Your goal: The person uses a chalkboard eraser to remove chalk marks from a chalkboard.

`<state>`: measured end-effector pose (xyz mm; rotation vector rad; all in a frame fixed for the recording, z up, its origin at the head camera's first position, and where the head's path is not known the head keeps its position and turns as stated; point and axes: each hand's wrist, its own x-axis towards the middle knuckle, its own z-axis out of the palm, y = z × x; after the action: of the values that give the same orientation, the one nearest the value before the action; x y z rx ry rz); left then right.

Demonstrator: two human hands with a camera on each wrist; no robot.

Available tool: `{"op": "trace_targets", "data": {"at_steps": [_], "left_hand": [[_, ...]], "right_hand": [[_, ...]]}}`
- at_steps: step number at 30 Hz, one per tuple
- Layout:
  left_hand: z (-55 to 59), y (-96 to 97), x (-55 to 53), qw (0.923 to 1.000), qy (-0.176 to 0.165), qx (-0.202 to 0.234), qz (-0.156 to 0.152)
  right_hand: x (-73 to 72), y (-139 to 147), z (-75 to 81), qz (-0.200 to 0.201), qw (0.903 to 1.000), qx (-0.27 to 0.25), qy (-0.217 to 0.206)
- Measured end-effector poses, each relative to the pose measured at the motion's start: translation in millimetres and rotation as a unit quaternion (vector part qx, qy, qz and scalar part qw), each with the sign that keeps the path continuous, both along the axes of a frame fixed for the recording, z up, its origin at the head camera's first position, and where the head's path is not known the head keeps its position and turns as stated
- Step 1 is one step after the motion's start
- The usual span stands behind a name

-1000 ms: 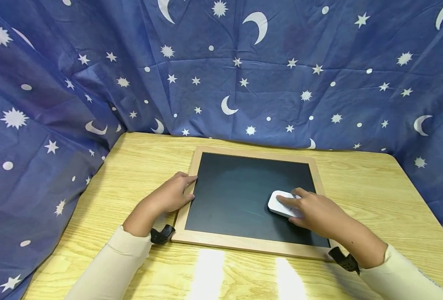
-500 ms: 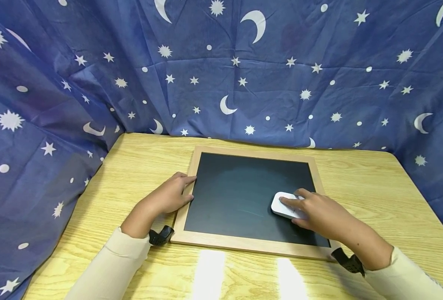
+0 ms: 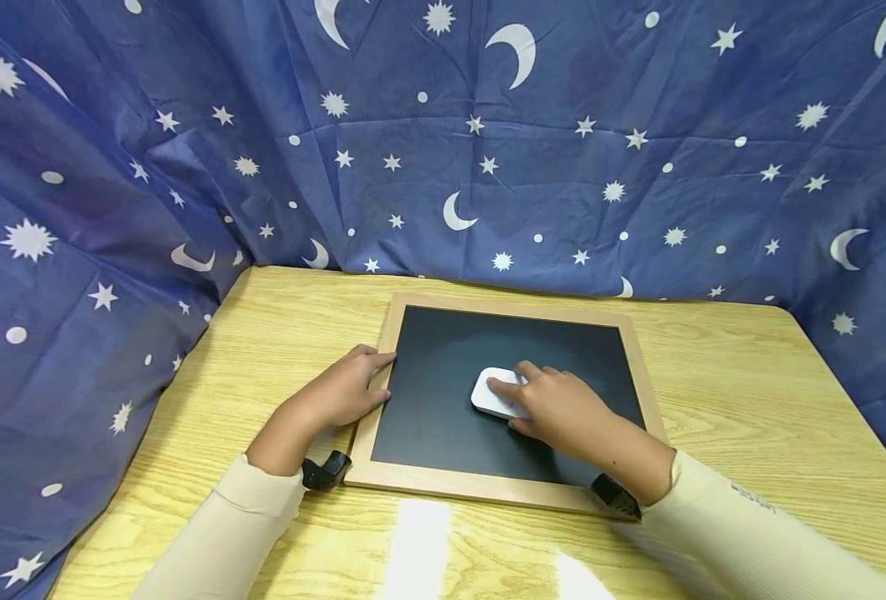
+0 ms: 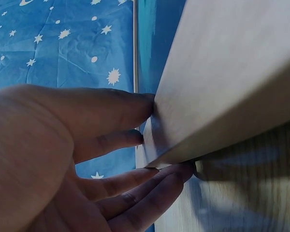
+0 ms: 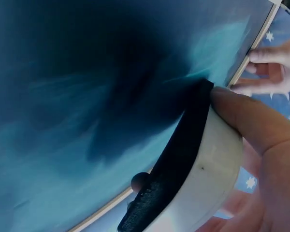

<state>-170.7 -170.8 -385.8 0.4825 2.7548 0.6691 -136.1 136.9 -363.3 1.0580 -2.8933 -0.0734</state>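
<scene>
A dark blue cloth (image 3: pixel 412 187) printed with white moons, stars, sunbursts and dots hangs behind and down both sides of the scene. In front of it stands a desk (image 3: pixel 720 375) with a yellowish wood-grain top and rounded far corners. A chalkboard (image 3: pixel 431 408) lies flat on it, slightly skewed, its dark surface bordered by a pale wooden frame (image 3: pixel 473 490). Two cream sleeves (image 3: pixel 221 529) reach in from the near side, one from each lower corner.

Bright patches of light (image 3: pixel 416 550) fall on the desk just below the near edge of the frame. Of the hands, the left hand (image 3: pixel 345 387) pinches the left side of the frame, its thumb on the upper face and fingers against the outer edge. The right hand (image 3: pixel 563 408) grasps a white eraser (image 3: pixel 492 402), with the index finger laid along its top and the thumb at its near side. The eraser is over the middle of the chalkboard, its black underside turned towards the surface; whether that whole underside touches cannot be told.

Small black devices (image 3: pixel 325 472) sit at both wrists. Smallest of all, a thin blue-green chalk streak (image 5: pixel 195 75) shows on the chalkboard beyond the eraser's tip.
</scene>
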Motion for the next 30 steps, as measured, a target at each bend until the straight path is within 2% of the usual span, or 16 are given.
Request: {"op": "trace_targets", "data": {"at_steps": [4, 9, 18, 25, 30], "left_hand": [[-1.1, 2.1, -0.3, 1.0000, -0.003, -0.001, 0.003], [-0.4, 3.2, -0.4, 1.0000, -0.002, -0.004, 0.005], [0.0, 0.1, 0.3, 1.0000, 0.000, 0.000, 0.005], [-0.7, -0.1, -0.4, 1.0000, 0.000, 0.002, 0.005], [-0.5, 0.2, -0.1, 1.0000, 0.004, 0.001, 0.002]], "right_hand": [[-4.8, -10.8, -2.3, 0.012, 0.9999, -0.001, 0.009], [-4.4, -3.3, -4.0, 0.003, 0.9998, -0.016, -0.013], [7.9, 35.2, -1.0, -0.042, 0.9983, -0.016, -0.037], [23.2, 70.3, -3.7, -0.054, 0.9978, -0.027, -0.028], [30.5, 83.4, -4.6, -0.057, 0.9978, -0.025, -0.023]]}}
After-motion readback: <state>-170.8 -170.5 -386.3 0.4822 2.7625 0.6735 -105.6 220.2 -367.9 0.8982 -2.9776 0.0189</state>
